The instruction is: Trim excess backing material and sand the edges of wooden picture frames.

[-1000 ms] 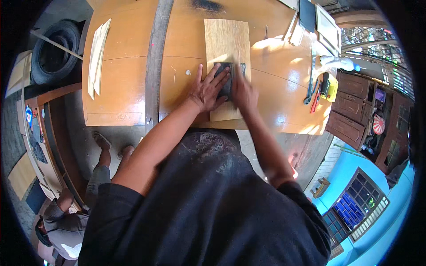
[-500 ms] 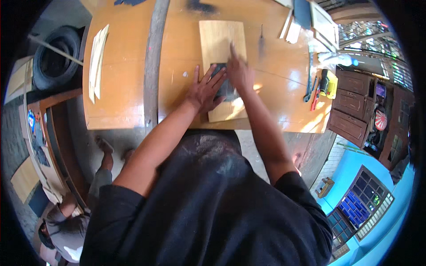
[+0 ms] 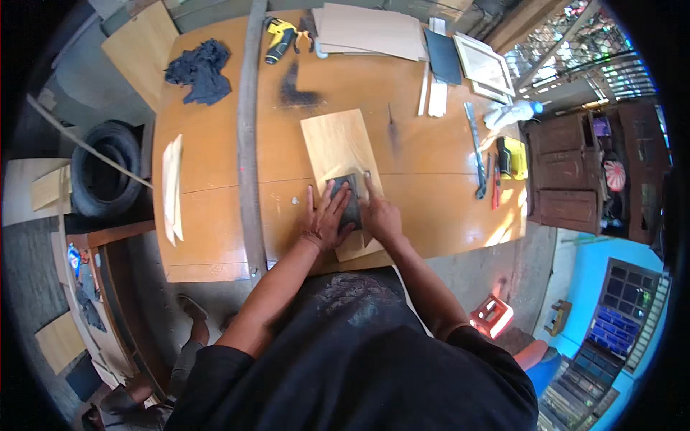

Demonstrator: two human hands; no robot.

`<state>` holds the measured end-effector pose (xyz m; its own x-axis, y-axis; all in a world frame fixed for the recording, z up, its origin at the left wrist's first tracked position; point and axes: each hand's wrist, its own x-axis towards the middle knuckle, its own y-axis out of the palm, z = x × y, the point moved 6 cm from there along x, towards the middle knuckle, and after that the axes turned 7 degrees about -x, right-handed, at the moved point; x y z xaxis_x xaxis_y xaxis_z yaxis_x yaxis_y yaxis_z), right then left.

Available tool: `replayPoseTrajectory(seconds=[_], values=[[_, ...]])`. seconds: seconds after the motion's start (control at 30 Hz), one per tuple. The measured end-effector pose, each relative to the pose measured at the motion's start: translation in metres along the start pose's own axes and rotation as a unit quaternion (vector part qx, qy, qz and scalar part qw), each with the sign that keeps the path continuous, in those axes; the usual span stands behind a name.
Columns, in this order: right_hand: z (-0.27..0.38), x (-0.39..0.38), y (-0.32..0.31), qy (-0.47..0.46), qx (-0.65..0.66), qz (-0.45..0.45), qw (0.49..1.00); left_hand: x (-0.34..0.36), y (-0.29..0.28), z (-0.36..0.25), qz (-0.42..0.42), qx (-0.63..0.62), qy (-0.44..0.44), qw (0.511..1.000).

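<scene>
A pale wooden board (image 3: 336, 136) lies on the table close in front of me, its far end tilted left. My left hand (image 3: 329, 219) rests flat with spread fingers on a dark rectangular piece (image 3: 349, 210) on the board, partly covering it. Along the board's right edge is my right hand (image 3: 382, 219), its index finger stretched forward over the wood. The other fingers of that hand curl inward; whatever they may hold is hidden.
The brown table (image 3: 445, 201) carries a long strip (image 3: 249, 144), a dark cloth (image 3: 203, 70), a yellow-black drill (image 3: 280, 39), panels (image 3: 370, 32), a bottle (image 3: 512, 113), pliers (image 3: 496, 188) and a yellow tool (image 3: 512, 158). Pale slats (image 3: 172, 188) lie left. Another person (image 3: 136, 399) sits lower left.
My view has turned and widened, showing more of the table's far side. My right hand has drawn back along the board toward me. My left hand stays on the dark piece.
</scene>
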<state>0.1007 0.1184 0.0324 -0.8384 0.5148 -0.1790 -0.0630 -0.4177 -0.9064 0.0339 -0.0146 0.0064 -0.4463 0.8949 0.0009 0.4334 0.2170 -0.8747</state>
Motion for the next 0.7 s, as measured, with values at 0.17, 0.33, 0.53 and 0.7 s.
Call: replayPoseTrajectory(seconds=[0.17, 0.33, 0.53, 0.7], values=[[-0.025, 0.025, -0.015, 0.003, 0.086, 0.03, 0.996, 0.0, -0.008, -0.003, 0.02, 0.005, 0.001, 1.0], [-0.051, 0.01, -0.011, -0.085, 0.138, 0.055, 0.985, 0.002, -0.018, -0.002, -0.035, -0.069, 0.0, 0.997], [-0.097, 0.061, -0.028, -0.071, 0.215, 0.037, 0.973, -0.003, -0.019, 0.006, -0.064, -0.034, -0.079, 0.994], [-0.145, 0.171, -0.091, -0.038, 0.087, -0.165, 0.982, 0.003, -0.019, 0.0, -0.028, 0.022, -0.098, 0.995]])
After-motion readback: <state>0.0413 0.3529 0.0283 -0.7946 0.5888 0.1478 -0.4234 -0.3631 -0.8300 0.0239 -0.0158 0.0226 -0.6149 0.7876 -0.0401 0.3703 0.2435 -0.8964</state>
